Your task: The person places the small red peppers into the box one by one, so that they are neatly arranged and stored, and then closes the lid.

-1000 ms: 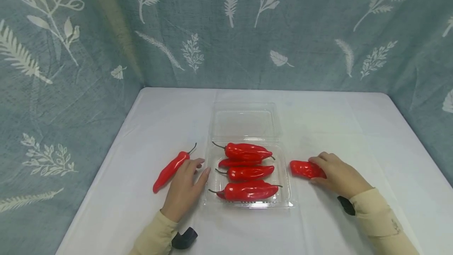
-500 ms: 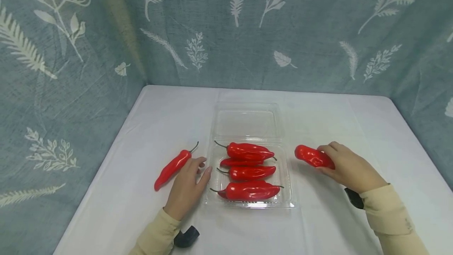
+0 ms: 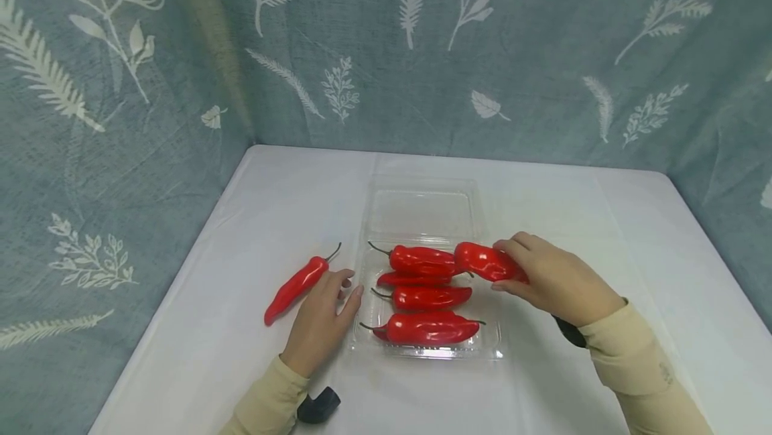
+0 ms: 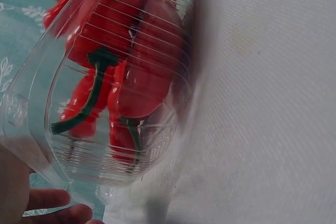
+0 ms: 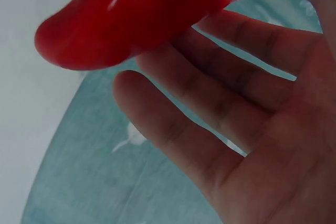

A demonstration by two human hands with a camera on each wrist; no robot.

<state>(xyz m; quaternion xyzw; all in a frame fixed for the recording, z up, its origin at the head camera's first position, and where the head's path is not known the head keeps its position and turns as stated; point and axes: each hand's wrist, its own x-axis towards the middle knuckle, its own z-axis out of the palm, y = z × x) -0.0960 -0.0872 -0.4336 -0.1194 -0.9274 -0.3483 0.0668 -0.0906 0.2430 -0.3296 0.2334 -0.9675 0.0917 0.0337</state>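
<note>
My right hand [image 3: 545, 274] holds a red chili pepper [image 3: 482, 261] above the right rim of a clear plastic clamshell box [image 3: 491, 338]. In the right wrist view the pepper's rounded end [image 5: 68, 45] sticks out past the fingers. Several red peppers [image 3: 428, 297] lie crosswise in the box, with thin dark stems. At the box's left edge my left hand [image 3: 319, 328] rests with relaxed fingers, thumb tip right at the rim. The left wrist view shows green stems [image 4: 97, 90] through the ribbed wall.
Left of the left hand, one more red pepper [image 3: 295, 289] lies slanted on the white tablecloth [image 3: 289, 194]. The box's clear lid [image 3: 420, 214] is folded back flat behind it. A patterned blue-green cloth [image 3: 392, 86] hangs behind the table.
My right hand has lifted the pepper off the tablecloth on the right and carried it left, to over the box's edge. The left hand has stayed in place beside the box.
</note>
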